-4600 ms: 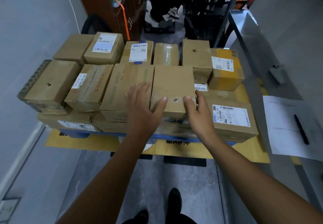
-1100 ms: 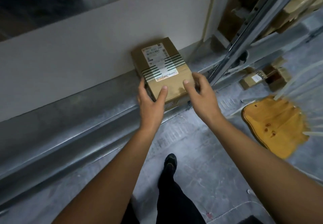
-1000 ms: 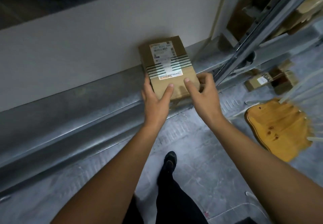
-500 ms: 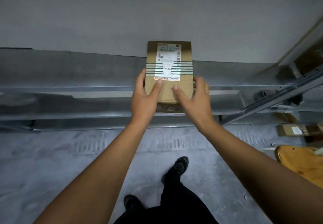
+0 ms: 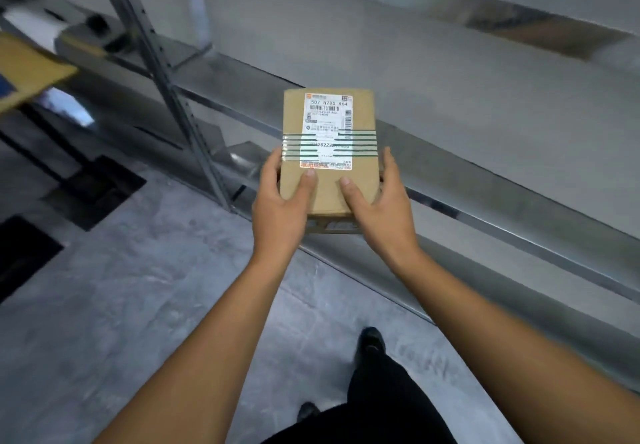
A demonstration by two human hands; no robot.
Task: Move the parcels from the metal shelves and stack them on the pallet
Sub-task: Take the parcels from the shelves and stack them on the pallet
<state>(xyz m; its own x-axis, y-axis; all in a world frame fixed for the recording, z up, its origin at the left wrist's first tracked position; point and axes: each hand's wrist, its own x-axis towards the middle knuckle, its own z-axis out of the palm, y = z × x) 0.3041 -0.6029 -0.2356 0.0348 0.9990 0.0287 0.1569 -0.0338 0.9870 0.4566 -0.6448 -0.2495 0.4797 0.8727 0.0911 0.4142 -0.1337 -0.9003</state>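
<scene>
At the near edge, dark trousers (image 5: 374, 405) and a black shoe (image 5: 372, 339) stand on the grey concrete floor (image 5: 138, 288). Both forearms extend forward from the bottom corners. The left hand (image 5: 280, 211) grips the near left corner of the parcel (image 5: 327, 198), with the thumb on the top face and the fingers along the left side. The right hand (image 5: 381, 211) grips the near right corner in the same way, with the thumb on top and the fingers along the right side. Both hands are therefore closed around the parcel and hold it between them. The parcel is a flat brown cardboard box with its long axis pointing away from the person. A white shipping label (image 5: 327, 125) covers the far part of the top face, and several dark bands of striped tape (image 5: 329, 146) cross the box and the label. The parcel lies in front of the metal shelf (image 5: 485, 180), which runs diagonally from far left to near right. Contact between the parcel's far end and the shelf cannot be determined. To the left, a perforated metal upright (image 5: 166, 73) rises from the floor. A black mat (image 5: 90, 191) lies on the floor further left, and a blurred brown cardboard sheet (image 5: 31, 69) shows at the far left edge.
</scene>
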